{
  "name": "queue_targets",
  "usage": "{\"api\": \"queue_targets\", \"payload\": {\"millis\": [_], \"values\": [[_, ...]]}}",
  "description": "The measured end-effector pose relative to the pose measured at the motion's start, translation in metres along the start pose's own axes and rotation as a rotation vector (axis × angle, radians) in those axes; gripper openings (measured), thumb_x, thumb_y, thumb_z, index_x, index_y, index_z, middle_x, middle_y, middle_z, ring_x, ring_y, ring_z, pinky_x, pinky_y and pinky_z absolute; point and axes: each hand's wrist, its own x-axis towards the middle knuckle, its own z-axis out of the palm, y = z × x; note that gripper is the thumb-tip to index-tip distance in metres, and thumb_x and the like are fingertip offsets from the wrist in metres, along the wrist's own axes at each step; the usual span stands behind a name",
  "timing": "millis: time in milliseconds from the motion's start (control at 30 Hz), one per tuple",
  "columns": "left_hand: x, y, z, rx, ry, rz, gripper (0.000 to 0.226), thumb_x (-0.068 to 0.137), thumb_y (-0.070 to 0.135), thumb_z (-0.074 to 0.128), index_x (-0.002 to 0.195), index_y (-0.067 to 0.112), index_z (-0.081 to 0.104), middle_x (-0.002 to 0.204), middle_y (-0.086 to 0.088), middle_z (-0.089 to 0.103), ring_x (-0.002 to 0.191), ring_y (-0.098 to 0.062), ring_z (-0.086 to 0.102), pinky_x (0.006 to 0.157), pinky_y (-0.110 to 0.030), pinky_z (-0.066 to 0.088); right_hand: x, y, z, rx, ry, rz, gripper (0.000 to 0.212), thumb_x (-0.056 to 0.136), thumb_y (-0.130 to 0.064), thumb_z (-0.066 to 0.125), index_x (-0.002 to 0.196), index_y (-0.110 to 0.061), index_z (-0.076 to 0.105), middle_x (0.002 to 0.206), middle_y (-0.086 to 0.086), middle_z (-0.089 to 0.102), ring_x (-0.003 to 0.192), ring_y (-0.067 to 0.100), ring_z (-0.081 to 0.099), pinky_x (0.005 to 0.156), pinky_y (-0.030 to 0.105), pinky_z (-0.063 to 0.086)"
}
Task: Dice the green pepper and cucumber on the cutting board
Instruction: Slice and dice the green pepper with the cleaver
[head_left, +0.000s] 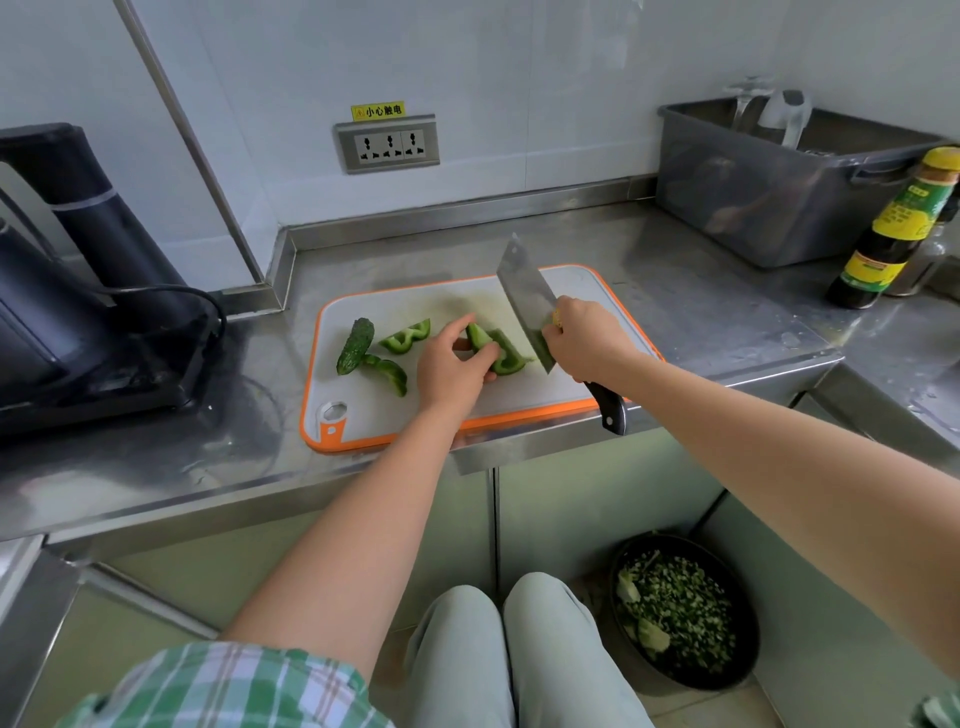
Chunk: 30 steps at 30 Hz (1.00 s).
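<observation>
- A white cutting board (571, 291) with an orange rim is laid on the steel counter (701, 291), near its front edge.
- A curved green pepper piece (506, 358) is pinned to the middle of the board by the left hand (452, 364), whose fingers are curled round it.
- A cleaver (524, 296) is grasped by its black handle in the right hand (582, 338). The blade is tilted, with its heel just beside the right end of the held piece. It seems to touch the piece, though this is not clearly shown.
- Two more pepper strips (405, 336) are left on the board to the left of the hand.
- The cucumber (356, 345) is set at the board's left side, touching the nearer strip.
- A dark sauce bottle (893, 228) and a grey tub (769, 182) are placed at the right of the counter.
- A black bin (680, 608) of chopped greens is seen on the floor.
</observation>
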Motion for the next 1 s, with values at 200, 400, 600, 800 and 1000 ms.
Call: {"api": "queue_targets", "payload": {"millis": [200, 400, 600, 800, 1000], "values": [[0.004, -0.002, -0.001, 0.054, -0.015, -0.015, 0.046, 0.088, 0.014, 0.066, 0.131, 0.018, 0.054, 0.103, -0.002, 0.057, 0.064, -0.022, 0.066, 0.051, -0.009, 0.044, -0.001, -0.004, -0.015, -0.006, -0.106, -0.035, 0.008, 0.094, -0.01, 0.038, 0.092, -0.005, 0.044, 0.068, 0.012, 0.052, 0.045, 0.025, 0.052, 0.044, 0.03, 0.044], [0.006, -0.006, -0.004, 0.153, -0.075, -0.026, 0.081, 0.068, 0.032, 0.084, 0.138, 0.018, 0.046, 0.122, -0.006, 0.059, 0.097, -0.025, 0.067, 0.081, -0.027, 0.056, -0.01, -0.017, -0.019, -0.047, -0.182, -0.048, 0.01, 0.091, -0.004, 0.039, 0.097, -0.001, 0.046, 0.067, 0.016, 0.056, 0.042, 0.023, 0.051, 0.041, 0.026, 0.042], [0.005, -0.008, -0.003, 0.269, -0.081, 0.016, 0.083, 0.065, 0.023, 0.085, 0.139, 0.018, 0.047, 0.136, -0.007, 0.044, 0.114, -0.026, 0.057, 0.102, -0.042, 0.044, -0.013, -0.02, -0.016, -0.119, -0.191, -0.034, 0.015, 0.09, -0.004, 0.043, 0.103, -0.001, 0.049, 0.071, 0.012, 0.055, 0.046, 0.022, 0.053, 0.04, 0.023, 0.04], [0.014, -0.023, 0.0, 0.259, -0.067, 0.02, 0.093, 0.052, 0.052, 0.075, 0.136, 0.023, 0.049, 0.122, -0.002, 0.06, 0.105, -0.025, 0.061, 0.094, -0.045, 0.05, -0.014, -0.019, -0.018, -0.145, -0.218, -0.056, 0.008, 0.09, -0.004, 0.043, 0.098, -0.003, 0.046, 0.069, 0.011, 0.052, 0.047, 0.021, 0.052, 0.039, 0.023, 0.038], [0.005, -0.007, -0.002, 0.305, -0.083, 0.052, 0.084, 0.073, 0.024, 0.082, 0.145, 0.013, 0.04, 0.14, -0.007, 0.045, 0.117, -0.029, 0.055, 0.103, -0.044, 0.043, -0.015, -0.018, -0.021, -0.159, -0.256, -0.051, 0.013, 0.091, -0.004, 0.042, 0.102, 0.0, 0.048, 0.074, 0.014, 0.055, 0.048, 0.022, 0.052, 0.04, 0.024, 0.041]]}}
